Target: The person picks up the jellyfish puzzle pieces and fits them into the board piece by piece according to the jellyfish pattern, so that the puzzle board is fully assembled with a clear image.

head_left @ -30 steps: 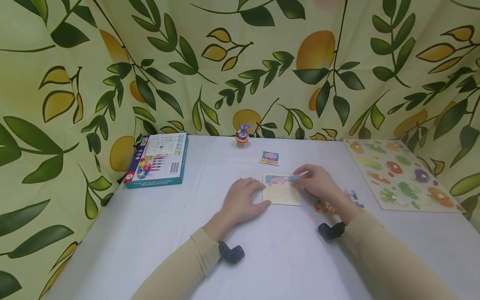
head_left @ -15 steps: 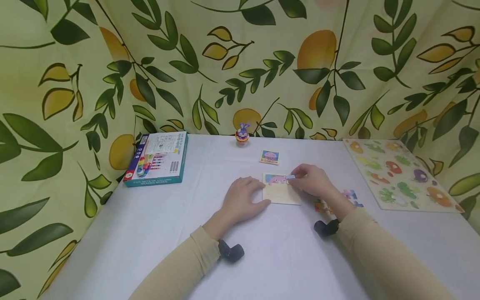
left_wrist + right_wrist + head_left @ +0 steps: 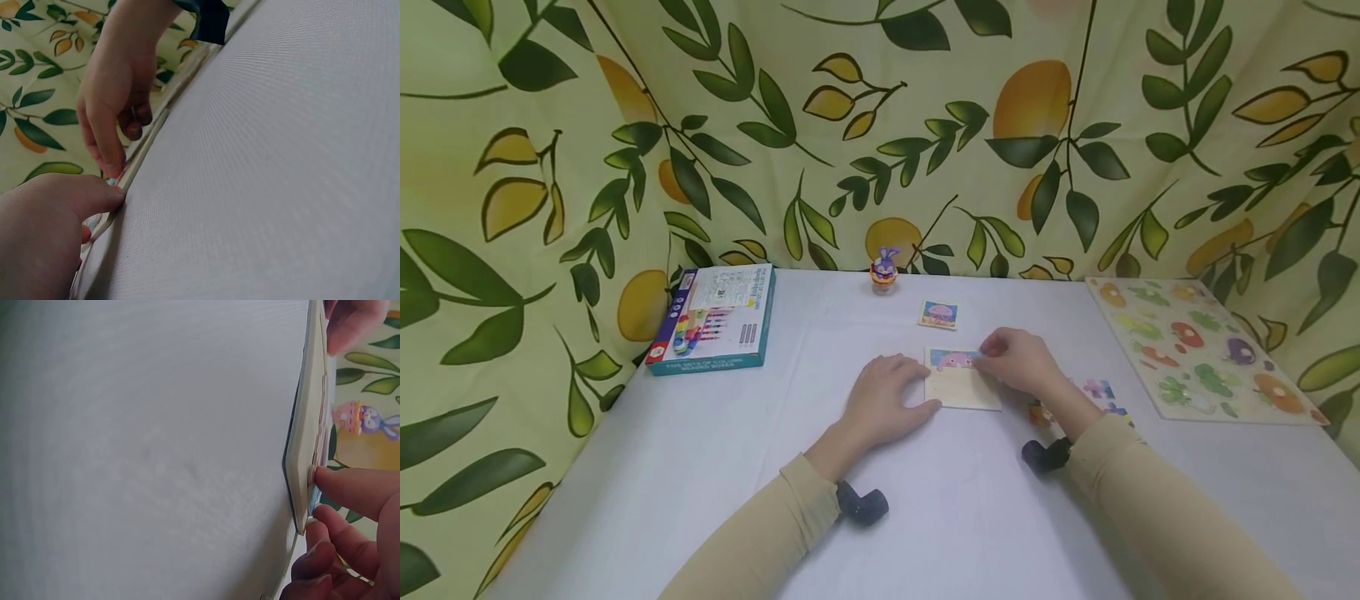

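Note:
A square puzzle board (image 3: pixel 962 389) lies on the white table, its top strip filled with pink-and-blue picture pieces (image 3: pixel 953 359) and the lower part bare. At the board's left side my left hand (image 3: pixel 887 398) holds it, thumb at the lower edge and fingers at the left edge. My right hand (image 3: pixel 1021 362) pinches a blue puzzle piece (image 3: pixel 314 501) at the board's upper right. From above, the fingers mostly hide that piece. In the left wrist view, my left thumb (image 3: pixel 103 195) touches the board's edge (image 3: pixel 145 150).
Several loose puzzle pieces (image 3: pixel 1099 388) lie right of the board, partly under my right forearm. Behind it are a small jellyfish picture puzzle (image 3: pixel 938 314) and a rabbit figurine (image 3: pixel 883 271). A boxed toy set (image 3: pixel 715 321) is at left, a vegetable puzzle board (image 3: pixel 1202 350) at right.
My right hand has moved slightly left and down with the blue piece, which is now mostly hidden under the fingers at the board. My left hand has stayed put.

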Tool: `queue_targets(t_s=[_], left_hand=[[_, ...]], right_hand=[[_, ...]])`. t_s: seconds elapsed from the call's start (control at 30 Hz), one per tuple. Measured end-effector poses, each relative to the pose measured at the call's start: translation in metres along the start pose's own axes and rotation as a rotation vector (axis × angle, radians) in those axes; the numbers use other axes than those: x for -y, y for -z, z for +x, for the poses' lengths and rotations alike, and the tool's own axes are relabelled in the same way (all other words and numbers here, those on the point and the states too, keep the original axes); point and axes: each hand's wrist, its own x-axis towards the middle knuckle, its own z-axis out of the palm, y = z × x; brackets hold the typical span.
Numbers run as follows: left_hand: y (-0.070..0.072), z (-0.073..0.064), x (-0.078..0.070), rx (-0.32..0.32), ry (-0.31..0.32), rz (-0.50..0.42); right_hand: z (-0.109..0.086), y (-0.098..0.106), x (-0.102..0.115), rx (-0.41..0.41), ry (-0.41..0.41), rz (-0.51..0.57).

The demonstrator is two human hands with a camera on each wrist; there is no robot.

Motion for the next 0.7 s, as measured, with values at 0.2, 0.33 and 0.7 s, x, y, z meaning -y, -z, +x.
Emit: queue_targets(t_s=[0.2, 0.33, 0.7], left_hand=[[0.0, 0.0, 0.0, -0.005, -0.005, 0.003], [0.0, 0.0, 0.001, -0.006, -0.006, -0.002], [0.0, 0.0, 0.0, -0.008, -0.006, -0.004]], right_hand=[[-0.003, 0.001, 0.003, -0.019, 0.009, -0.038], [-0.003, 0.001, 0.006, -0.018, -0.007, -0.048], [0.001, 0.003, 0.015, 0.006, 0.03, -0.08]])
